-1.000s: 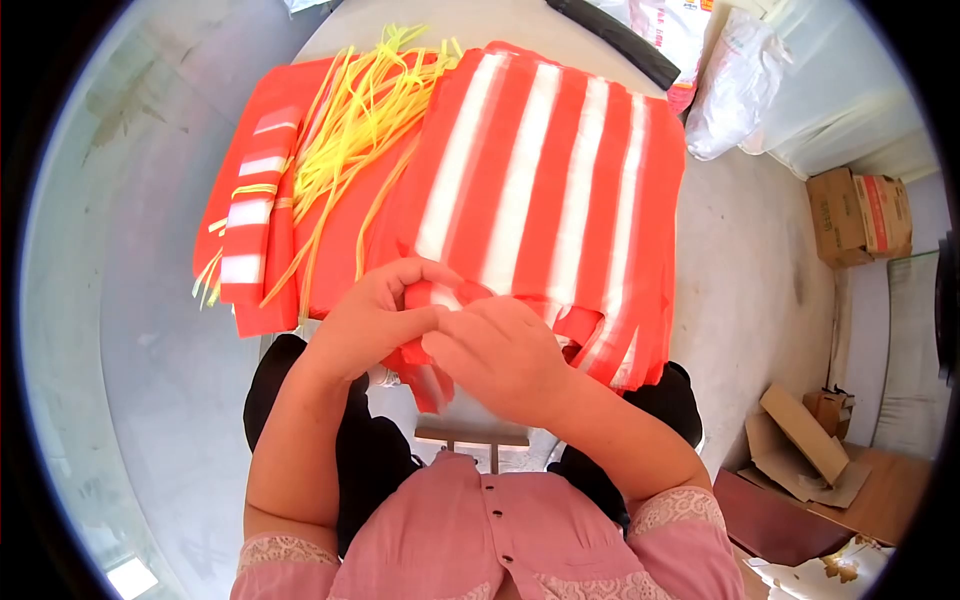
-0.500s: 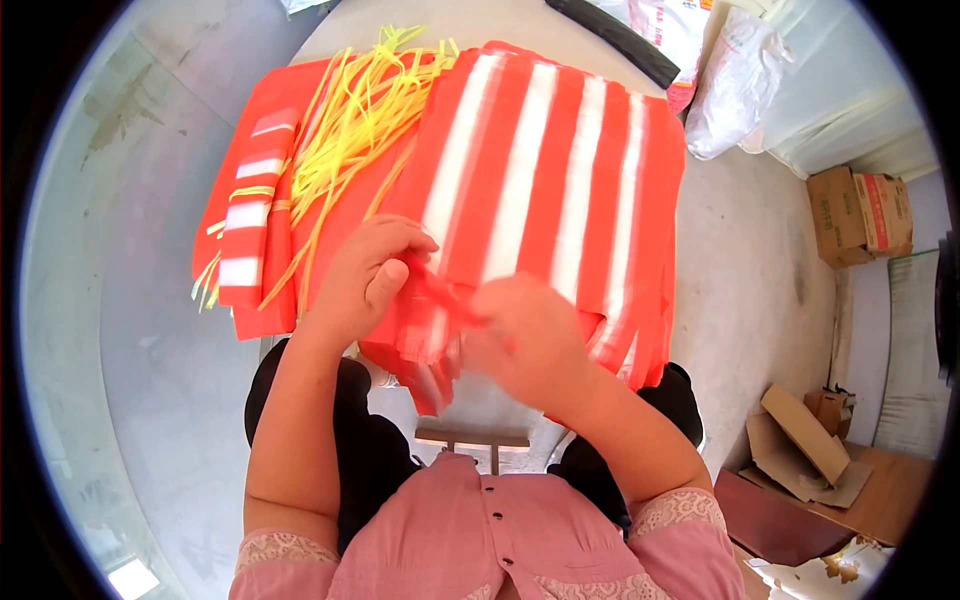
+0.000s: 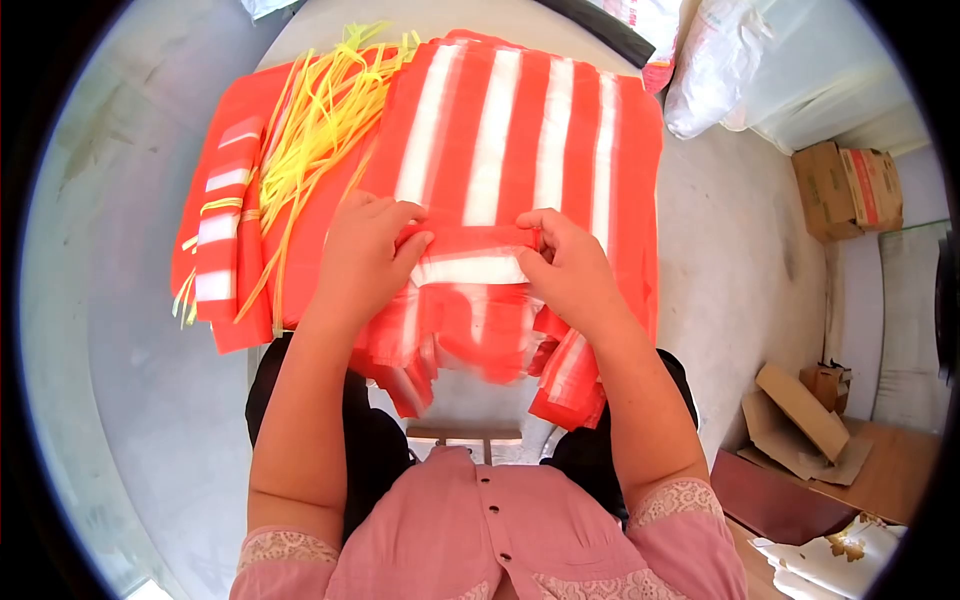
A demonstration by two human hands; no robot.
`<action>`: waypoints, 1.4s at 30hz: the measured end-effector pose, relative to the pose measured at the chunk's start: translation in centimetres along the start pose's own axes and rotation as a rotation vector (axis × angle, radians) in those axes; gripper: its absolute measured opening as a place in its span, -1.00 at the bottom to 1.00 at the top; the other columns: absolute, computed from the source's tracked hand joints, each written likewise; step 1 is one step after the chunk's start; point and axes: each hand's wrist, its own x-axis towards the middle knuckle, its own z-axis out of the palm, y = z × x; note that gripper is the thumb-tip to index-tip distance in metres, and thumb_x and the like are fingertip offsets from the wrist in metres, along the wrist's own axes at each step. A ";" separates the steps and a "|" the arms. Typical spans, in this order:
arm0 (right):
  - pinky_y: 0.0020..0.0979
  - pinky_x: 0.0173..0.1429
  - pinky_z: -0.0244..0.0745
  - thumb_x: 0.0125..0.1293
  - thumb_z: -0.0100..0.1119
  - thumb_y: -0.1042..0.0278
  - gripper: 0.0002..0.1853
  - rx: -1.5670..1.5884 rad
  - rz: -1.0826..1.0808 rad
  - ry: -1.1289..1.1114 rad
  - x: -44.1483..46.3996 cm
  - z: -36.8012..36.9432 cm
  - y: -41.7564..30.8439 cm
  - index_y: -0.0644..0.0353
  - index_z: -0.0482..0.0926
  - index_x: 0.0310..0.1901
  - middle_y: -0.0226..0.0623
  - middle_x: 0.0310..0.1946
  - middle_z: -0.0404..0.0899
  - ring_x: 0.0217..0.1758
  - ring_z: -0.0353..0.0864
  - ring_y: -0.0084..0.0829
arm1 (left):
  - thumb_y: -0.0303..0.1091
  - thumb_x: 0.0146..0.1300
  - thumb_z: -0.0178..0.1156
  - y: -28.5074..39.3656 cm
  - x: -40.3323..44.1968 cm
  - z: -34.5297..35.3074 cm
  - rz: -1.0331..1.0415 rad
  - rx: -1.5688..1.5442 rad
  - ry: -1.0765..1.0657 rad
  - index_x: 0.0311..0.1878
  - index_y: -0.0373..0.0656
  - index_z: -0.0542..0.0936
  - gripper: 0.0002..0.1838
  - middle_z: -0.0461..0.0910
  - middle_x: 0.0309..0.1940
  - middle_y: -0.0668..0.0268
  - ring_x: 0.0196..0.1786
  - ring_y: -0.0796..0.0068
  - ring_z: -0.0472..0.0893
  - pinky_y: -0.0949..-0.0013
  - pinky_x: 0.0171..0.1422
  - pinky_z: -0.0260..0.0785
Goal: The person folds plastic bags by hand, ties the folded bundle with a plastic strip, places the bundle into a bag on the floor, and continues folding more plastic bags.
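A stack of red and white striped sheets, thin like plastic or cloth, covers the middle of the table. At its near edge a folded red and white strip lies crosswise. My left hand pinches the strip's left end, and my right hand pinches its right end. Loose striped flaps hang below it over the table edge. To the left are a bunch of yellow ties and a rolled striped bundle tied with yellow, lying on red material.
A black roll lies at the table's far edge, beside a white bag. Cardboard boxes stand at the right wall. An opened carton rests on a brown surface at the lower right.
My hands have moved apart, and the red and white strip is now stretched between them. The view has shifted slightly.
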 end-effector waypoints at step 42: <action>-0.24 0.17 0.59 0.37 0.30 0.49 -0.89 0.054 -0.347 0.063 -4.4 -1.8 1.7 0.20 0.69 -0.09 -0.21 0.12 0.69 0.20 0.63 -0.20 | -0.56 0.20 0.33 6.0 0.1 1.9 0.180 -0.268 -0.403 0.14 -0.34 0.71 -0.60 0.69 0.24 -0.01 0.34 -0.02 0.64 0.10 0.41 0.51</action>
